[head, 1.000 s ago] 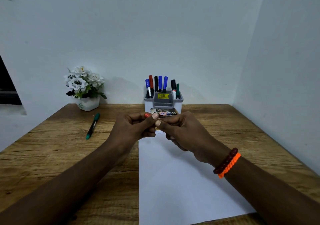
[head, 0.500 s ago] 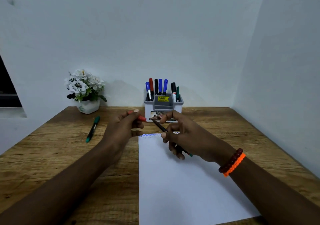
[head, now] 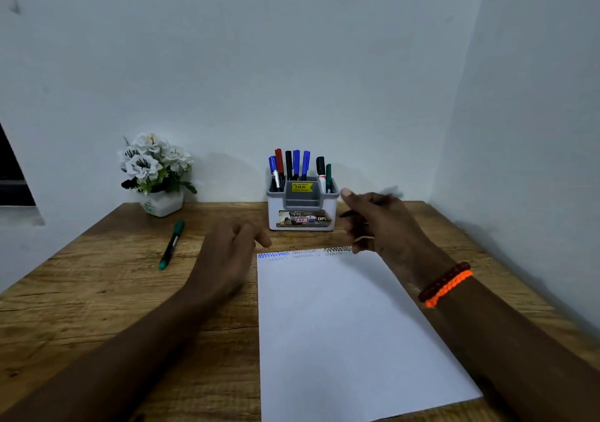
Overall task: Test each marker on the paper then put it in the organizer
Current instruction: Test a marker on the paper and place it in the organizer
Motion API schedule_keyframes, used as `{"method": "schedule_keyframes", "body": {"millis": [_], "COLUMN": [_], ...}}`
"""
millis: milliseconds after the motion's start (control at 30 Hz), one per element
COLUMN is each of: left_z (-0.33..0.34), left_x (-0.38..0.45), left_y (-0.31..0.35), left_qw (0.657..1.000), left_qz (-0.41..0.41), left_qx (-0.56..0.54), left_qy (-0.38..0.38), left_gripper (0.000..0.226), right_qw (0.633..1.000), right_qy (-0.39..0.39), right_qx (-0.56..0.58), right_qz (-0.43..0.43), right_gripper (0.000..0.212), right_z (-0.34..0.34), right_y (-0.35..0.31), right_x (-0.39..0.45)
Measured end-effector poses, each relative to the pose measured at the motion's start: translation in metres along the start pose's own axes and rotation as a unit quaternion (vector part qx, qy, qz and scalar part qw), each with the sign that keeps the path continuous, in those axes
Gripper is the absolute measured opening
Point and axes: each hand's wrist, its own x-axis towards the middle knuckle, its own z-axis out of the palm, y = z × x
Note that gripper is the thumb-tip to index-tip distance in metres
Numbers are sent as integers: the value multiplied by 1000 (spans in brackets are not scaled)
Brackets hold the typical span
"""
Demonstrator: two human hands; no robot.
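Organizer (head: 303, 209): seven capped markers (head: 296, 164) upright inside; right hand (head: 378, 223) grasping a blurred marker (head: 388, 192) beside it; left hand (head: 232, 253) curled, contents indiscernible

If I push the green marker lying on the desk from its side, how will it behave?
The green marker is slim and round and lies flat on the bare wooden desk, so it would probably roll rather than slide. It looks rigid and light, so a soft push should be enough. Its cap is on, so it probably leaves no ink.

The wooden table (head: 97, 291) bears paper (head: 341, 324), organizer (head: 302, 214), green marker (head: 171, 245), flowerpot (head: 162, 202).
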Motion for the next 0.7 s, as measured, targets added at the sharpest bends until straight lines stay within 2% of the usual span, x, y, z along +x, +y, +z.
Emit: {"method": "schedule_keyframes", "body": {"millis": [67, 133, 267, 433, 700], "left_z": [0, 1, 7, 12, 13], "left_x": [-1, 0, 3, 8, 7], "left_y": [0, -3, -12, -17, -20], "left_qw": [993, 979, 953, 943, 947], "left_qz": [69, 99, 92, 86, 92], "left_qx": [93, 165, 267, 298, 284], "left_qy": [-21, -62, -106, -120, -116], "left_gripper": [27, 11, 54, 62, 59], "right_qw": [998, 995, 993, 986, 968], "right_qy": [42, 70, 86, 116, 149], "right_qx": [-26, -27, -45, -114, -204], "right_qz": [32, 69, 69, 45, -2], "right_gripper": [37, 34, 19, 17, 23], "right_z": [-6, -12, -25, -30, -27], "right_y": [5, 10, 21, 32, 40], "right_x": [3, 1, -5, -1, 2]}}
